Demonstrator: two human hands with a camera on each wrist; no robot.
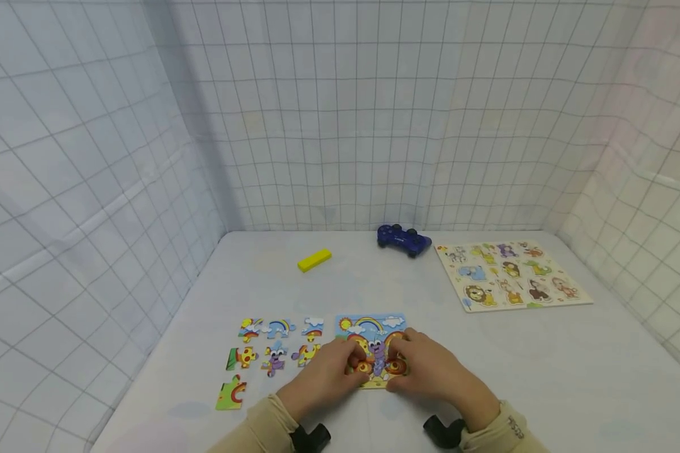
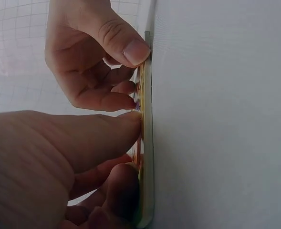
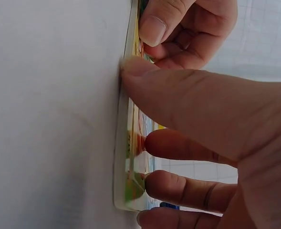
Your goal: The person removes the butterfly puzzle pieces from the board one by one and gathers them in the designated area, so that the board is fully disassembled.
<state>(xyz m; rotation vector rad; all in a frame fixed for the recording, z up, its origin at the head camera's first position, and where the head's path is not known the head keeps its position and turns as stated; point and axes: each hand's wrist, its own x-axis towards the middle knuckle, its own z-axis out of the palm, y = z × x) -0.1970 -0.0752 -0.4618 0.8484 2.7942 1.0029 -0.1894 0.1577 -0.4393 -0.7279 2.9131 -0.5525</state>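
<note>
A small jigsaw board (image 1: 377,355) with a butterfly and rainbow picture lies flat on the table in front of me. My left hand (image 1: 330,372) holds it from the left, its curled fingers on the picture and its thumb at the near edge. From the right, my right hand (image 1: 433,371) grips it, thumb (image 3: 138,69) on the near rim and bent fingertips on top. Both thumbs stand close together along that rim. Loose jigsaw pieces (image 1: 274,360) lie in rows left of the board, one of them close beside my left hand.
A yellow block (image 1: 314,260) lies farther back, left of centre. Behind the board sits a dark blue game controller (image 1: 403,240). An animal peg puzzle (image 1: 512,277) lies at the back right. White gridded cloth walls (image 1: 374,126) enclose the table on the back and sides.
</note>
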